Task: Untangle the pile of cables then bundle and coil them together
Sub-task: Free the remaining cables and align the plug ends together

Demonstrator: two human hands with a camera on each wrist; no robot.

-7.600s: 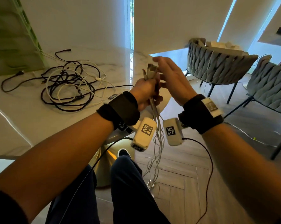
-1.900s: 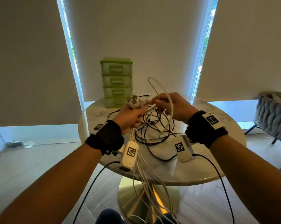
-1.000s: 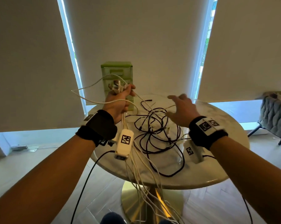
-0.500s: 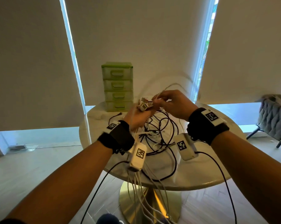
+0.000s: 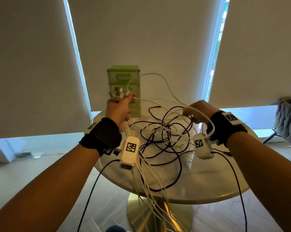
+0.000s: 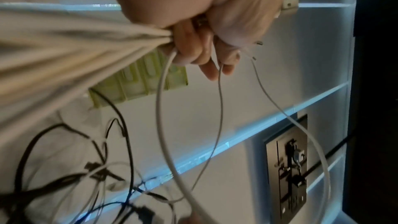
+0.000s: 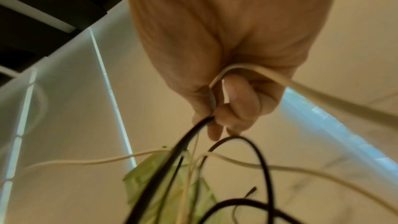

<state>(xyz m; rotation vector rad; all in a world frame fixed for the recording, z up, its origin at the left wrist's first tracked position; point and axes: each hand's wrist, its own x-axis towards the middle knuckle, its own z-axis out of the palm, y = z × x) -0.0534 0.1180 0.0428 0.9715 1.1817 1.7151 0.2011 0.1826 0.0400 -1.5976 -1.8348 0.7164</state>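
My left hand [image 5: 120,104] is raised over the table's far left and grips a bundle of white cables [image 5: 142,166] just below their plug ends [image 5: 118,94]; the strands hang past the table edge toward the floor. In the left wrist view the curled fingers [image 6: 193,52] clamp the white strands [image 6: 86,43], and a USB plug [image 6: 289,3] sticks out. A tangle of black and white cables [image 5: 166,136] lies on the table. My right hand [image 5: 195,111] hovers over its right side, pinching a white cable [image 7: 247,71] with a black cable [image 7: 189,132] caught too.
The round marble table [image 5: 200,185] stands on a gold pedestal base [image 5: 141,213]. A green drawer unit [image 5: 123,77] sits at the table's back edge behind my left hand. A grey woven chair [image 5: 288,114] is at the far right. White blinds cover the windows.
My hands were together at the plug ends half a second ago. Now the left has lifted up and left with the bundle, and the right has dropped right to the tangle, drawing a white cable out.
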